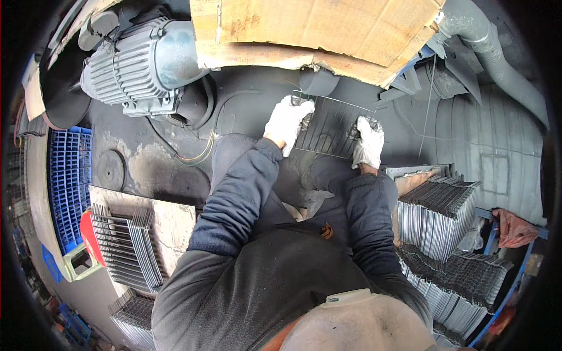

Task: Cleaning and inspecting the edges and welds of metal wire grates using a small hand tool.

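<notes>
Between my hands a thin wire rack [329, 126] with parallel bars is held out in front of me, tilted slightly down to the right. My left hand [285, 121], in a white glove, is closed on its left end. A matching white glove covers my right hand [369, 144], which is closed on the right end. Dark patches show at the fingers of both gloves. Just beyond the rack, a grey rounded machine part [319, 82] sticks out below a cardboard sheet [316, 23].
A grey electric motor [137, 64] with loose wires stands at the far left. Stacked wire racks [436, 213] rise at my right. More racks [126, 243] lie on a board [175, 228] at my left, near a blue plastic crate [71, 181]. A grey pipe [503, 64] curves down at far right.
</notes>
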{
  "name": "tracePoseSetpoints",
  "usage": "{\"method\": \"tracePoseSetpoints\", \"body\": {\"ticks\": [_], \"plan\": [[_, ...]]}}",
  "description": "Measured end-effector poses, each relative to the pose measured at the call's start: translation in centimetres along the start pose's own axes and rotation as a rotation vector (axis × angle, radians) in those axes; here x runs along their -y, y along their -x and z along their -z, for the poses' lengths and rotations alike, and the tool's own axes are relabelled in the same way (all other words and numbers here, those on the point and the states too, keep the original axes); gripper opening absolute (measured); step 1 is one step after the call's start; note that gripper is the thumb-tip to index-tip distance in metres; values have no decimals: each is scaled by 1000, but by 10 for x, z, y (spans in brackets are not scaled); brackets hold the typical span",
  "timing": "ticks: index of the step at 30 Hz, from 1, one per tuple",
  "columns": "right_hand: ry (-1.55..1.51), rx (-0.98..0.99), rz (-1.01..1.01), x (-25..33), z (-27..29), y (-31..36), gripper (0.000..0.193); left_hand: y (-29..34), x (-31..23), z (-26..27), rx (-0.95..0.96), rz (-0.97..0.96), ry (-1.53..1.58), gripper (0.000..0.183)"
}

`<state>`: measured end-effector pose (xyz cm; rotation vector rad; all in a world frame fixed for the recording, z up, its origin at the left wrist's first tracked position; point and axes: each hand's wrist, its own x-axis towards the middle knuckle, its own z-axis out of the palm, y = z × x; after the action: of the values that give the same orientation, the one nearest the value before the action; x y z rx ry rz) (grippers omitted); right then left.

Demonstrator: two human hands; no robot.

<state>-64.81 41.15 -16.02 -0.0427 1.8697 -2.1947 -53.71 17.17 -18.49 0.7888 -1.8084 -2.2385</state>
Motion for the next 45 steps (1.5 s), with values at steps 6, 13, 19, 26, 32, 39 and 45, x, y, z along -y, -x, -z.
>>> {"method": "tracePoseSetpoints", "body": {"ticks": [6, 13, 19, 26, 32, 39, 45], "plan": [[159, 55, -91, -7, -60, 6, 16, 3, 6, 51, -107, -17, 144, 31], [519, 300, 276, -74, -85, -7, 13, 37, 3, 122, 1, 195, 363, 18], [175, -110, -462, 21, -57, 25, 30, 46, -22, 77, 211, 299, 443, 28], [174, 169, -418, 49, -8, 13, 36, 17, -4, 42, 302, -19, 189, 27], [61, 444, -530, 44, -81, 6, 26, 37, -19, 110, 286, 328, 666, 32], [147, 407, -486, 37, -76, 9, 40, 35, -11, 116, 330, 344, 656, 36], [149, 114, -343, 49, 39, -8, 47, 18, -24, 2, 432, 197, 478, 27]]}}
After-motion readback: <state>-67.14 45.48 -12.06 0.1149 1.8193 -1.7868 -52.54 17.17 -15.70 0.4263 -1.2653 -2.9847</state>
